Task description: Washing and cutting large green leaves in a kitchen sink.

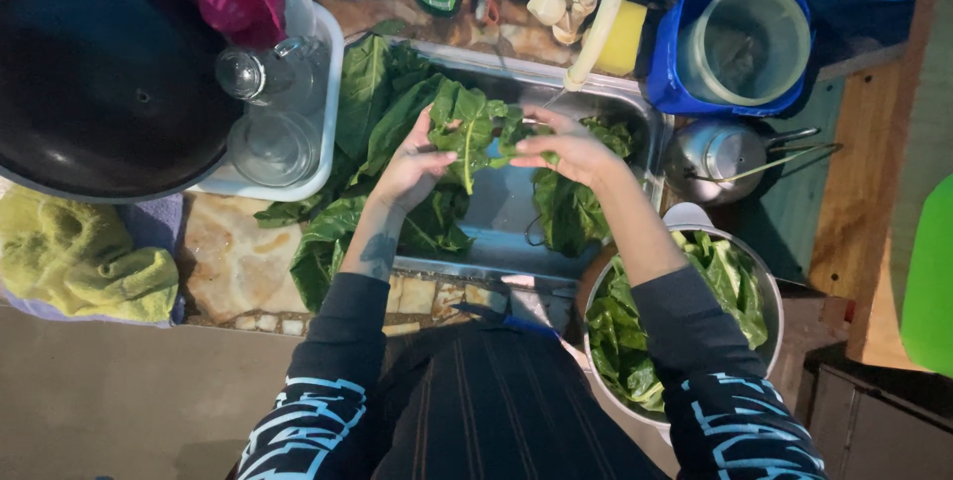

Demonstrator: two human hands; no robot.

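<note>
1. Big picture first: the metal sink (635, 113) is where it's all happening, with a heap of big dark leaves (372, 103) draped over its left rim and onto the stone counter (228, 262). Looks to me like the rinse-and-check step, one leaf at a time.
2. Down at the lower right there's a metal pot (769, 291) already holding a pile of greens (625, 341), so I'd guess it's the place for finished ones. The pile by the sink is still large.
3. The leaf in hand (475, 128) is held up over the basin, just under the cream tap (596, 23). I can't tell if water is running.
4. Left hand (412, 167): fingers curled around the leaf's left edge, fairly narrow, thumb pressing the front.
5. Right hand (571, 147): fingers spread a bit wider, pinching the leaf's right side.
6. Next move probably needs a steady two-handed grip so the soft leaf doesn't tear.
</note>
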